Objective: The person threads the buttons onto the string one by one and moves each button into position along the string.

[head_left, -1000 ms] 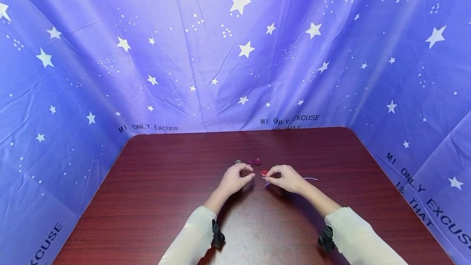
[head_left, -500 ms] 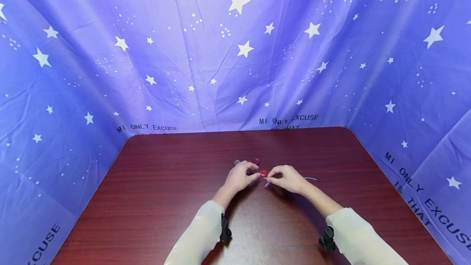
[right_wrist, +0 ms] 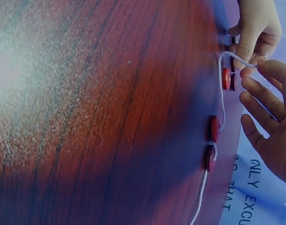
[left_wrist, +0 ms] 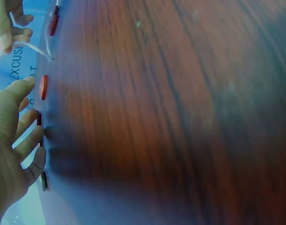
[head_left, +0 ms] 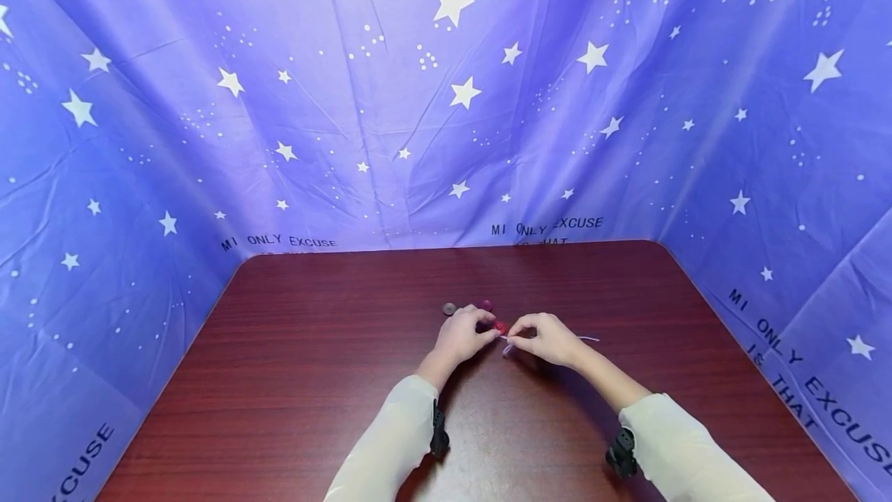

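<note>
My right hand pinches the end part of a thin whitish string between thumb and forefinger, its other fingers loosely bent. Along that string two red buttons lie near the right hand, hidden behind it in the head view. My left hand reaches in from the left, fingers parted, its thumb and fingertips close to a loose red button. A purple-red button lies just beyond the left fingers. The grey button sits to the left of that hand.
The dark red wood-grain table spreads around both hands. A blue-purple curtain with stars hangs behind its far edge and along both sides. The string's tail trails out right of the right wrist.
My left hand has moved right, bringing its fingers up to the loose red button. The grey button is now uncovered. The right hand has barely shifted and still pinches the string.
</note>
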Demonstrator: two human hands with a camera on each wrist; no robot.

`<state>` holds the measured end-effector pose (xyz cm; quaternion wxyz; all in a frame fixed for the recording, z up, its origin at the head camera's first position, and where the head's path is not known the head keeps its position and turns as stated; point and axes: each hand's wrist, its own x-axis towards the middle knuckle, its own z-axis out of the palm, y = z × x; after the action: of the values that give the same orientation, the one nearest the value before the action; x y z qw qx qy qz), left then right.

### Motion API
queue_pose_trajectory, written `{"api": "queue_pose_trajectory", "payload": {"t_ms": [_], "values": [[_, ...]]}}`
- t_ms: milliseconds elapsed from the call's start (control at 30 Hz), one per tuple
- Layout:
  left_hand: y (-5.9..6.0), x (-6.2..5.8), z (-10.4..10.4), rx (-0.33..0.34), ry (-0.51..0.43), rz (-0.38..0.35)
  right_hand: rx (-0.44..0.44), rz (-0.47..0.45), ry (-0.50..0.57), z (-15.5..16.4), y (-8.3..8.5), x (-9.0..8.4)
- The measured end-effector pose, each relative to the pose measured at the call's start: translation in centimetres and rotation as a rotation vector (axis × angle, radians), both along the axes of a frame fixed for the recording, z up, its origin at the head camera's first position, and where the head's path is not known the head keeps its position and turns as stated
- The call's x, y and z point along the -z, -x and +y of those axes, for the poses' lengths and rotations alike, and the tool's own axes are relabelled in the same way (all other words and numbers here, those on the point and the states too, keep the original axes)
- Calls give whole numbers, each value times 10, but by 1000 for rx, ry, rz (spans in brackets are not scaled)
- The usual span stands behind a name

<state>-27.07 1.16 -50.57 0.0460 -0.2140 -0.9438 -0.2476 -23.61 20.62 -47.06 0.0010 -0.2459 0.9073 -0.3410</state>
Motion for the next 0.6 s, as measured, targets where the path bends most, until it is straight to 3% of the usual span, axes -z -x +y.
{"api": "queue_pose_trajectory", "payload": {"t_ms": [600], "values": [[-6, 4, 14, -98, 165, 45, 3, -10, 1, 0, 0, -1]]}}
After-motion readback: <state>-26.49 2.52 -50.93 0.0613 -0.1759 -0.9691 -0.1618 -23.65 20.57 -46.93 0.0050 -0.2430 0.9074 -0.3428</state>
